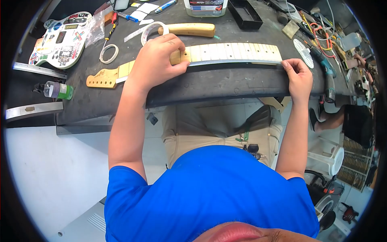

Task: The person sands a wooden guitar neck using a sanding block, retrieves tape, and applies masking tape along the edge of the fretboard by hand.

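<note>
A maple guitar neck [217, 51] lies across the bench, with its headstock [102, 79] to the left and its fretted face up. Along its near edge runs a long pale strip [236, 62]; whether it is tape or metal I cannot tell. My left hand [159, 58] is bent over the neck, fingers on the far side and thumb at the near edge. At the strip's right end, thumb and index finger of my right hand [297, 76] are pinched together on it. My left hand covers part of the fretboard.
Behind the neck lie a wooden handle [191, 29], a tape roll [150, 34] and a black tray [244, 15]. A stickered guitar body [62, 40] and a spray bottle [58, 90] are at left. Cables and tools crowd the right. The bench's front edge [225, 96] is close to my lap.
</note>
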